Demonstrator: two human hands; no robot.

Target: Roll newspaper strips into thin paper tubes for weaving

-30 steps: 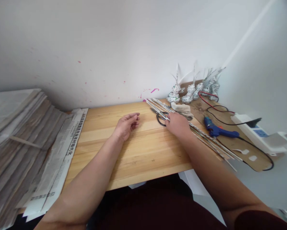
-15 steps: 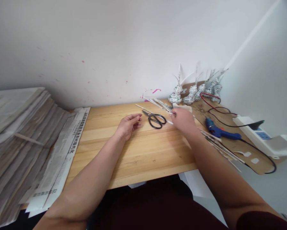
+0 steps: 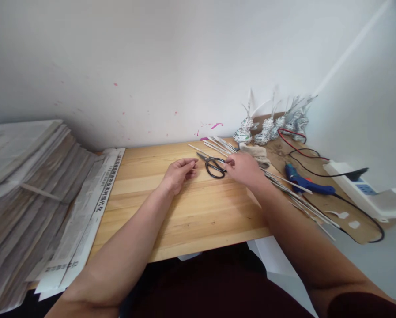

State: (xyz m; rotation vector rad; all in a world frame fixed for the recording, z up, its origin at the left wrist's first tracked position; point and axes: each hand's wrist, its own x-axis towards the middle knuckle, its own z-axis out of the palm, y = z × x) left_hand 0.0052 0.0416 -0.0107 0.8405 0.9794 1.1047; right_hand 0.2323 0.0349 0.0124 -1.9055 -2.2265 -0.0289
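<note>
My left hand rests on its side on the wooden table, its fingers curled and the thumb near the index finger; whatever is at the fingertips is too small to make out. Black-handled scissors lie just to its right. My right hand is over the right side of the handles, fingers bent together, and its grip is hidden. Thin rolled paper sticks lie behind it, and more sticks extend from under my right wrist. A pale cloth is behind that hand.
Stacked newspapers fill the left, beside a flat newspaper sheet. Several woven paper figures stand at the back right. A blue glue gun, a cable and a white power strip are at the right.
My right hand has moved left and slightly toward me, from the paper sticks to the scissors' handles. More of the cloth shows. My left hand has hardly moved.
</note>
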